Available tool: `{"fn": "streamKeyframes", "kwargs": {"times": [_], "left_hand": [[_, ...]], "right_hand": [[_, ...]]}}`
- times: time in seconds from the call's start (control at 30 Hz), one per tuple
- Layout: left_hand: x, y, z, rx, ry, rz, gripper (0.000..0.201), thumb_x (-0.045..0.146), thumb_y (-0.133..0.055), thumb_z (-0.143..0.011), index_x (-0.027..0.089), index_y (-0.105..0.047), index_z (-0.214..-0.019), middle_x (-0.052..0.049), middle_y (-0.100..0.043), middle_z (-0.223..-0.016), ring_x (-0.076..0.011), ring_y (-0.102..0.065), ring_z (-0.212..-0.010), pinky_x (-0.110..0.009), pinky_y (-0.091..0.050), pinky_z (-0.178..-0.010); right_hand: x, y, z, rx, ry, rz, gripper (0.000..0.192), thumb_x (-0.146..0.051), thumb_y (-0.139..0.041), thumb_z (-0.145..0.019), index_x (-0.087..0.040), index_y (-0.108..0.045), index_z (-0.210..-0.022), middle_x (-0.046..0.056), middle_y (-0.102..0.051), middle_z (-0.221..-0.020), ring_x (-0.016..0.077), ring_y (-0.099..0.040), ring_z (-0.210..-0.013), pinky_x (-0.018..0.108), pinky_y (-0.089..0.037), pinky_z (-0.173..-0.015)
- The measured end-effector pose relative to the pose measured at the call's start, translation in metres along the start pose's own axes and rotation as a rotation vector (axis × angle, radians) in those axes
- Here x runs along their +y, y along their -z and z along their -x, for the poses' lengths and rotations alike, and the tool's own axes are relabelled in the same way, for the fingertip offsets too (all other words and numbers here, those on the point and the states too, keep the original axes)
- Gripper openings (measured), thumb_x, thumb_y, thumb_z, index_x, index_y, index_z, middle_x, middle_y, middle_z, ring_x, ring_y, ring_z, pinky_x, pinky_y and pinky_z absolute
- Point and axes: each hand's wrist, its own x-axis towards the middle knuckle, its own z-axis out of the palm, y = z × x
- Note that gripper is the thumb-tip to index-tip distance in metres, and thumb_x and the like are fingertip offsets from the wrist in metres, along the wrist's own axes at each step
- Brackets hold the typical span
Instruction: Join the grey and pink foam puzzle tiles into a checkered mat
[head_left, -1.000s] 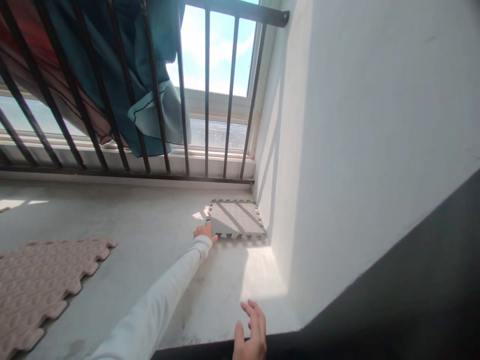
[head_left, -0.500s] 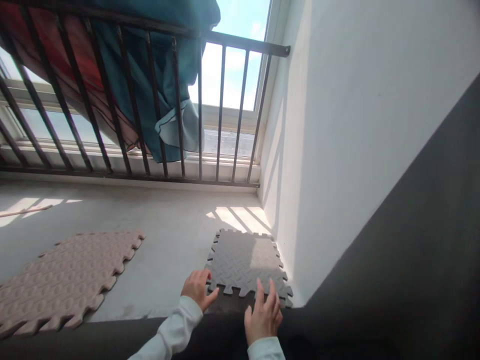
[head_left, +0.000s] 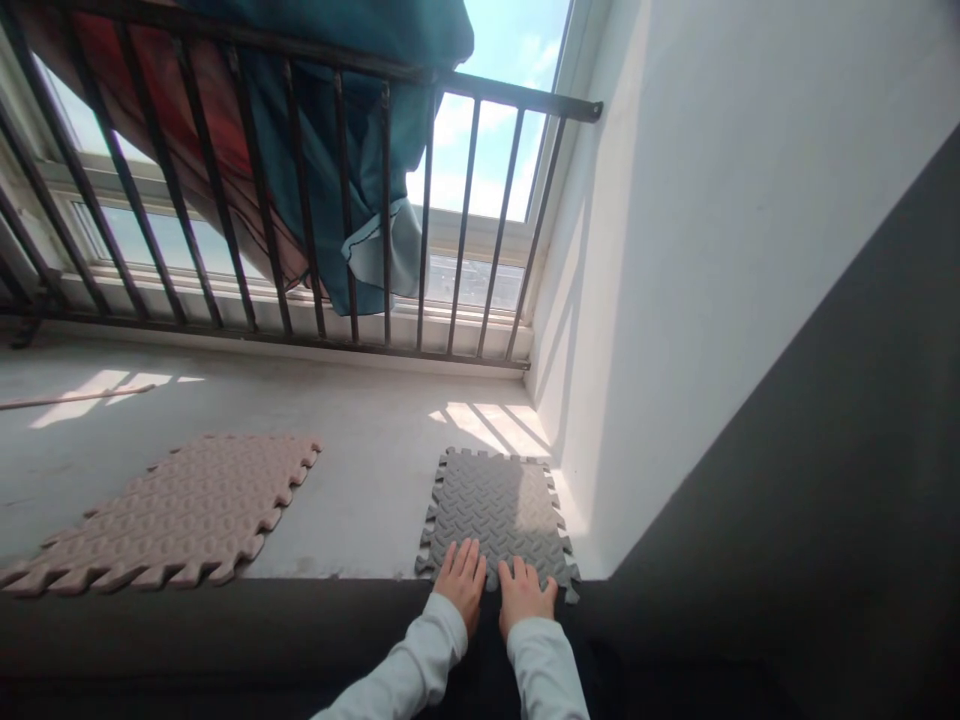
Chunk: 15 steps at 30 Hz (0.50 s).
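A grey foam floor tile (head_left: 491, 505) with toothed edges and a ridged tread pattern lies flat on the ledge, close to the white side wall. Its near edge reaches the front rim of the ledge. My left hand (head_left: 461, 580) rests with fingers stretched out on the near left part of the tile. Beside it, my right hand (head_left: 525, 592) lies on the near edge with its fingers apart. The palms partly cover the tile's front teeth. Neither hand grips anything.
Left on the pale ledge (head_left: 360, 500) lies a pinkish-brown foam mat (head_left: 187, 500). A thin stick (head_left: 82, 397) lies farther back. Dark metal railings (head_left: 337, 190) run before the window, with a teal cloth (head_left: 360, 150) hanging behind them. The white wall (head_left: 675, 250) bounds the right.
My left hand has moved right from the tile's left corner onto its near part. My right hand has come down onto the near edge. The camera view has shifted slightly.
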Motion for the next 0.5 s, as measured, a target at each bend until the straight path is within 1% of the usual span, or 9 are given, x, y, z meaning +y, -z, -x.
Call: {"fn": "streamKeyframes", "kwargs": {"times": [0.03,0.1,0.17,0.23,0.3,0.37,0.43,0.5], "left_hand": [[0.006,-0.008,-0.006,0.024,-0.002,-0.002,0.046,0.025,-0.048,-0.072,0.018,-0.048,-0.117,-0.015,-0.044,-0.126,-0.0283,-0.038,-0.115,-0.049,-0.028,-0.095],[0.017,-0.023,-0.019,0.081,0.056,-0.027,0.037,0.017,-0.042,-0.076,0.018,-0.054,-0.111,-0.016,-0.053,-0.116,-0.0274,-0.047,-0.107,-0.048,-0.034,-0.090],[0.025,-0.036,-0.030,0.123,0.121,-0.060,0.035,0.011,-0.039,-0.077,0.016,-0.058,-0.106,-0.016,-0.058,-0.107,-0.0272,-0.052,-0.100,-0.048,-0.037,-0.086],[0.028,-0.041,-0.038,0.140,0.143,-0.088,0.035,0.009,-0.037,-0.077,0.014,-0.059,-0.103,-0.017,-0.060,-0.101,-0.0269,-0.054,-0.095,-0.047,-0.039,-0.083],[0.029,-0.039,-0.042,0.125,0.124,-0.103,0.034,0.008,-0.036,-0.077,0.012,-0.060,-0.101,-0.019,-0.061,-0.096,-0.0269,-0.055,-0.091,-0.047,-0.040,-0.080],[0.028,-0.029,-0.043,0.073,0.081,-0.099,0.033,0.010,-0.036,-0.077,0.009,-0.061,-0.098,-0.020,-0.061,-0.092,-0.0283,-0.055,-0.090,-0.047,-0.042,-0.076],[0.029,-0.016,-0.044,-0.001,0.040,-0.072,0.033,0.014,-0.036,-0.076,0.008,-0.060,-0.099,-0.021,-0.061,-0.088,-0.0298,-0.056,-0.087,-0.046,-0.043,-0.070],[0.029,-0.003,-0.044,-0.056,0.024,-0.036,0.036,0.017,-0.036,-0.076,0.011,-0.058,-0.104,-0.021,-0.062,-0.085,-0.0306,-0.058,-0.083,-0.045,-0.044,-0.063]], "right_hand": [[0.000,0.000,-0.001,0.001,0.001,0.002,0.042,-0.006,-0.039,-0.071,-0.031,-0.052,-0.102,0.004,-0.053,-0.111,0.0203,-0.048,-0.096,0.048,-0.028,-0.080],[0.000,0.000,-0.004,0.011,0.002,0.013,0.039,-0.008,-0.035,-0.075,-0.031,-0.051,-0.102,0.004,-0.054,-0.109,0.0199,-0.048,-0.095,0.047,-0.028,-0.080],[-0.001,-0.001,-0.007,0.022,0.001,0.023,0.036,-0.009,-0.032,-0.078,-0.028,-0.052,-0.101,0.005,-0.055,-0.106,0.0203,-0.049,-0.094,0.047,-0.028,-0.079],[-0.003,-0.001,-0.010,0.027,-0.001,0.026,0.035,-0.009,-0.029,-0.080,-0.024,-0.054,-0.097,0.006,-0.057,-0.102,0.0209,-0.049,-0.093,0.047,-0.029,-0.079],[-0.004,-0.001,-0.012,0.033,-0.005,0.024,0.035,-0.008,-0.026,-0.080,-0.022,-0.056,-0.092,0.007,-0.058,-0.098,0.0216,-0.050,-0.091,0.047,-0.029,-0.078],[-0.005,0.000,-0.011,0.035,-0.004,0.020,0.034,-0.008,-0.027,-0.080,-0.021,-0.057,-0.090,0.006,-0.058,-0.097,0.0218,-0.050,-0.090,0.047,-0.030,-0.079],[-0.005,0.002,-0.008,0.063,0.003,0.009,0.034,-0.008,-0.033,-0.075,-0.022,-0.055,-0.098,0.006,-0.057,-0.103,0.0219,-0.049,-0.094,0.048,-0.028,-0.082],[-0.004,0.005,-0.002,0.173,0.019,-0.011,0.044,-0.008,-0.039,-0.069,-0.023,-0.050,-0.109,0.008,-0.053,-0.113,0.0225,-0.046,-0.102,0.048,-0.024,-0.087]]}}
